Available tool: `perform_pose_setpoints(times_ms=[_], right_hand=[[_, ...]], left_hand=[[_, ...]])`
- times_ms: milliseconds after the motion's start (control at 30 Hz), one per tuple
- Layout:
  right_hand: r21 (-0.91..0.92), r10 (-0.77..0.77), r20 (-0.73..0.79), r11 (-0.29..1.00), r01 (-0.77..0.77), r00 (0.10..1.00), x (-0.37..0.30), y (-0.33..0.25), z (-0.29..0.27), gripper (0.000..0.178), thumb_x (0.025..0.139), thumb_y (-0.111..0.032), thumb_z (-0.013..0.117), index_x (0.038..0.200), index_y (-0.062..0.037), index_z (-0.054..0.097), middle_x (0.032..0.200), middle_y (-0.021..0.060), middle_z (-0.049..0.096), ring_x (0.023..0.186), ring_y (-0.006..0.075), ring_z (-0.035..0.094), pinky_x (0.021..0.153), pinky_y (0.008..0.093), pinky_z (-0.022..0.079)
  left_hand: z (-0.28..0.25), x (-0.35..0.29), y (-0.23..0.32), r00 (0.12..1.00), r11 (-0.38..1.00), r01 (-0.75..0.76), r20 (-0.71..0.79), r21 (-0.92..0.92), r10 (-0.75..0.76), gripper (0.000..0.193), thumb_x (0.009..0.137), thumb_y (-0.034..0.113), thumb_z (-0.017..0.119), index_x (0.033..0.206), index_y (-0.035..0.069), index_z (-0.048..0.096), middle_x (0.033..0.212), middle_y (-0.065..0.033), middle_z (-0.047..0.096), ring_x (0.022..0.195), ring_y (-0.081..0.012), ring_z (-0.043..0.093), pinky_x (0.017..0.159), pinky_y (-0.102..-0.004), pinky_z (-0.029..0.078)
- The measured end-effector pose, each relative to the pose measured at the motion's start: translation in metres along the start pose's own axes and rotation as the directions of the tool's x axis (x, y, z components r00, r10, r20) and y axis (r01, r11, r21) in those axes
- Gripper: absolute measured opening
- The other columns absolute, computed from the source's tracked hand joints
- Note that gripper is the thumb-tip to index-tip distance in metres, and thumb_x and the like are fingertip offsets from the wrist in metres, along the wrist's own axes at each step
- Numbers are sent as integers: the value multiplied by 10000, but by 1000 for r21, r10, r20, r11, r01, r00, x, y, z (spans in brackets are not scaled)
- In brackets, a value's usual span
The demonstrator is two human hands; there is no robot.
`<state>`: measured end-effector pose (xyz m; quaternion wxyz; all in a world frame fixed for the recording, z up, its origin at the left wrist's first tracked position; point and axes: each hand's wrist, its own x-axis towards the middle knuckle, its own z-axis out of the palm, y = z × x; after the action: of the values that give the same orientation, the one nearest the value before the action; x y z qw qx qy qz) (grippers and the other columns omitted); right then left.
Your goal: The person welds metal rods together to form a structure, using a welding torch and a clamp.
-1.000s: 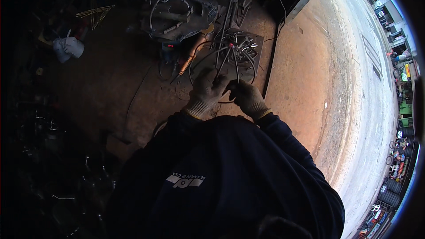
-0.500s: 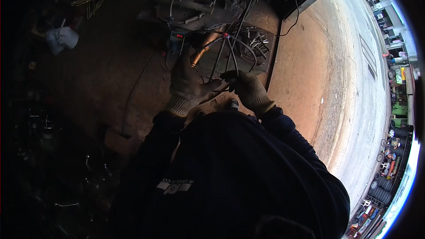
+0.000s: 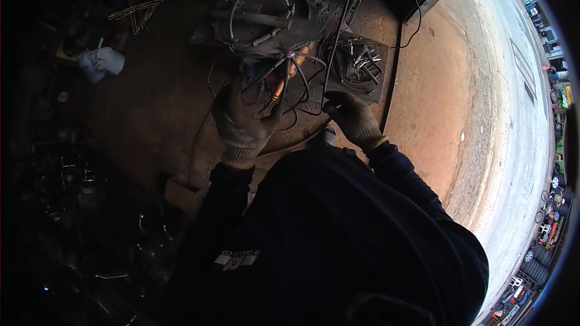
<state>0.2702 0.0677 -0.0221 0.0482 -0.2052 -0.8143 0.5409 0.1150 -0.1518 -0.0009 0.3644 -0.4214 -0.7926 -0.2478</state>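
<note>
Left hand (image 3: 240, 125) wide beside the rods (image 3: 290, 55); right hand (image 3: 355, 118) curled, can't tell if gripping. Best steady both sides, no twisting.

The person's gloved left hand (image 3: 238, 125) spreads beside dark cables (image 3: 307, 81) and an orange tool (image 3: 295, 70); the gloved right hand (image 3: 355, 118) curls nearby.

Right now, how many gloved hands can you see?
2. The left hand is below and left of the orange tool; the right hand is below the pile of metal pieces. Deep shadow at picture left could hide others.
</note>
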Motion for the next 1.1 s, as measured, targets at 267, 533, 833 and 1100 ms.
perform_pose_setpoints(times_ms=[267, 533, 833, 1100], right_hand=[[-105, 83, 86, 992, -74, 993, 14, 126, -30, 370, 919, -290, 710, 1170, -18, 691, 1127, 152, 730, 976, 276, 714, 857, 368, 555], [-323, 136, 228, 945, -57, 964, 37, 172, -57, 313, 924, -292, 691, 1079, -21, 708, 1070, 162, 724, 978, 324, 703, 849, 384, 552], [-314, -19, 196, 946, 81, 980, 90, 146, -31, 253, 922, -228, 714, 1069, -22, 695, 1012, 142, 730, 956, 292, 711, 827, 369, 546], [-368, -158, -17, 919, 141, 987, 123, 120, -3, 296, 946, -308, 664, 1094, -58, 720, 1053, 122, 725, 976, 278, 698, 833, 376, 549]], left_hand=[[27, 37, 2, 996, 999, -28, 79, -46, 32, 993, 750, 480, 841, 1421, -41, 326, 1249, -221, 542, 999, -359, 646, 827, -481, 575], [44, 33, -3, 979, 978, 100, 158, 181, -130, 1028, 741, 526, 828, 1449, -19, 319, 1254, -231, 551, 1057, -391, 628, 857, -502, 567], [69, -12, -66, 905, 924, 377, 239, -65, -352, 993, 714, 529, 824, 1429, -19, 406, 1292, -200, 546, 1150, -388, 595, 940, -463, 528], [80, -30, -108, 814, 838, 514, 415, -186, -407, 1100, 568, 378, 910, 1423, -43, 361, 1240, -216, 558, 1079, -370, 605, 952, -478, 490]])
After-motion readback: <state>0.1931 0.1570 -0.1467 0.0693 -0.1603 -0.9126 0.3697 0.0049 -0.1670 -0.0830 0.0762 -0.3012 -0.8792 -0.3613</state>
